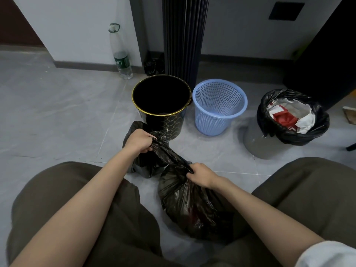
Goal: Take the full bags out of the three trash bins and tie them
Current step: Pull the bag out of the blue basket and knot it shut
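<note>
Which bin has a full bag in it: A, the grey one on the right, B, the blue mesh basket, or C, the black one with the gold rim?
A: the grey bin holds a black bag stuffed with red and white paper; the black bin and blue basket show no bag.

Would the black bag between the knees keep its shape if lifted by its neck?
Probably not: the black bag is thin, wrinkled film, so it would likely sag. Its bulging bottom suggests some weight. The glossy neck gripped by the left hand and right hand may be slippery.
</note>
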### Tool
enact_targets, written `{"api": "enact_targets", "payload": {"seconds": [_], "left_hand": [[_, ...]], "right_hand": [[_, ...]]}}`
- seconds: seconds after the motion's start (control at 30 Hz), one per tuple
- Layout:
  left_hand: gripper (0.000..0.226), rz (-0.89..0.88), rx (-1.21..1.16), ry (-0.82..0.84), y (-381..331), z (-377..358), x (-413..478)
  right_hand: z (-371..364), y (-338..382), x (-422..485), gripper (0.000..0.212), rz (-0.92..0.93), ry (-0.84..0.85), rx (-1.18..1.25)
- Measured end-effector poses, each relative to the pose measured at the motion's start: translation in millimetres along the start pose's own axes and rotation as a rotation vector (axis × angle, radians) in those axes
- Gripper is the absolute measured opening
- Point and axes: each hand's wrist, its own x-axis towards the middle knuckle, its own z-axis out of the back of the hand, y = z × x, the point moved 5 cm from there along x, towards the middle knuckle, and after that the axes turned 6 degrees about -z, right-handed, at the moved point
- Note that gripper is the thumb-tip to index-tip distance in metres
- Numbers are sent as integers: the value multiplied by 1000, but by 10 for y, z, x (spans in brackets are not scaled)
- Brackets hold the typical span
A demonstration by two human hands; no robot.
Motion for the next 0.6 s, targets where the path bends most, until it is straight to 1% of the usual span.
{"api": "enact_targets", "payload": {"seconds": [0.1,0.2,0.27,0.3,0.33,0.37,0.43,0.47,0.57,0.6], "left_hand": [[33,24,-66,17,-14,-5,-26],[31,30,-122,14,-18,8,-31],[30,30,-151,-1,-8,24,-20],[30,34,-161,-11,-2,34,-21],[30,35,-165,-22,7,38,-20],[30,31,-158,-36,17,42,-21],[31,15,-115,-58,29,45,-20],[33,9,-95,-63,32,39,-26],[37,7,-76,-52,35,17,-50],[37,-1,-66,-58,37,22,-56]], "right_hand": [[-24,-33,11,14,-73,39,187],[-12,-40,10,23,-116,8,354],[20,-28,-11,27,-113,-7,431],[32,-4,-32,26,-78,0,436],[36,10,-52,23,-29,2,373],[32,12,-61,20,23,1,253],[12,-16,-76,42,105,-52,-57],[0,-46,-79,46,128,-98,-158],[42,-123,-103,35,182,-313,-234],[62,-146,-117,32,195,-355,-241]]}}
